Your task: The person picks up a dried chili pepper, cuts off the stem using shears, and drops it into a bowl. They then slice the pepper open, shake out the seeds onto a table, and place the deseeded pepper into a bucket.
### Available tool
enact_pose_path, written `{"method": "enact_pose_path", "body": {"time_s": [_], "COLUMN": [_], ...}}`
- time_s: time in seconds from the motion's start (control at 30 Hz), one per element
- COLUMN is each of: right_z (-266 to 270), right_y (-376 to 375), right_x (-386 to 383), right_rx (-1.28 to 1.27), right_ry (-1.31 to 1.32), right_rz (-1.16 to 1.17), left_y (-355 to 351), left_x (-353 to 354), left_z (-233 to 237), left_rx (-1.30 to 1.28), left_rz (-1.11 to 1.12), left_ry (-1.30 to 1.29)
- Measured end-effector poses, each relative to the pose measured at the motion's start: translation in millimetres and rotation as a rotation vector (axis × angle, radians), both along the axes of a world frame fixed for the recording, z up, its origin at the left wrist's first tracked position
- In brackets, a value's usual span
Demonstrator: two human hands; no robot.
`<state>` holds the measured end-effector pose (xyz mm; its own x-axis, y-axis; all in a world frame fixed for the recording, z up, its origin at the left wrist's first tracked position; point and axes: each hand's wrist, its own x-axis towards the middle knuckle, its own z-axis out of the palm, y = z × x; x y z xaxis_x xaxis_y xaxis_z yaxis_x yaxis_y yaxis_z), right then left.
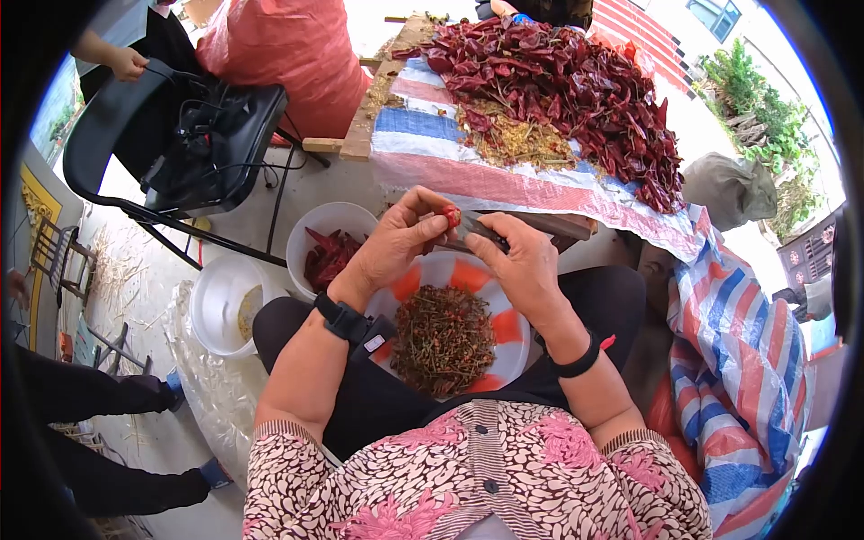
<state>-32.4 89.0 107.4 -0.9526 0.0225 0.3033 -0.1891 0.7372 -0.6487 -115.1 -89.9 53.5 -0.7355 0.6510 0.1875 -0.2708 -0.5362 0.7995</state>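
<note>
My left hand (400, 236) is raised over my lap, its fingers pinching a red chili pepper (452, 216), of which only a small end shows. Close beside it, my right hand (515, 256) is closed around a small bladed tool with a dark handle (486, 234). The grey blade points toward the chili; whether it touches cannot be made out. Below both hands, a white and orange basin (511, 328) sits between my legs, holding a heap of chili stems (444, 340). Dried red chilies (329, 263) lie in a white bucket (315, 220) to the left.
Ahead, a large pile of dried chilies (558, 81) rests on a striped tarp (423, 148) over a table. Another white bucket (211, 306) stands left. A black chair (229, 175) and red sack (279, 63) are farther off. Other people stand at left and at the far side.
</note>
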Motion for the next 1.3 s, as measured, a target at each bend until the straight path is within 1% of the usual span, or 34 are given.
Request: {"method": "enact_pose_path", "body": {"time_s": [0.17,0.27,0.37,0.47,0.57,0.67,0.77,0.87,0.97,1.07,1.17,1.27,1.3], "right_z": [3,2,-1,4,-2,-19,-25,-29,-23,-30,-35,-28,-31], "right_y": [-2,-1,1,0,-1,-6,-7,-5,-5,0,-2,0,0], "right_x": [-1,-1,1,2,0,1,1,4,8,7,9,10,10], "right_rx": [0.019,-0.016,-0.108,-0.09,-0.035,0.095,0.048,-0.386,-0.885,-1.262,-1.405,-1.158,-0.987], "right_ry": [-0.043,-0.082,-0.154,-0.234,-0.221,0.088,0.198,-0.034,-0.307,-0.469,-0.519,-0.468,-0.343], "right_rz": [-0.014,-0.002,0.01,-0.007,-0.013,-0.039,-0.017,0.087,0.167,0.248,0.266,0.213,0.202], "left_y": [1,2,3,2,6,7,8,13,14,14,13,9,7], "left_x": [-3,-4,-2,0,-2,0,-2,1,6,7,5,7,7], "left_z": [-6,-9,-6,-6,-15,-12,-20,-23,-18,-17,-19,-13,-14], "left_rx": [-0.042,-0.065,-0.065,-0.15,-0.155,-0.19,-0.169,0.067,0.104,0.092,0.06,0.015,0.015], "left_rz": [0.034,0.046,0.072,0.097,0.101,0.076,0.038,-0.094,-0.129,-0.15,-0.151,-0.124,-0.12], "left_ry": [0.006,0.036,0.081,0.174,0.199,0.124,0.063,-0.099,-0.154,-0.145,-0.133,-0.091,-0.105]}}
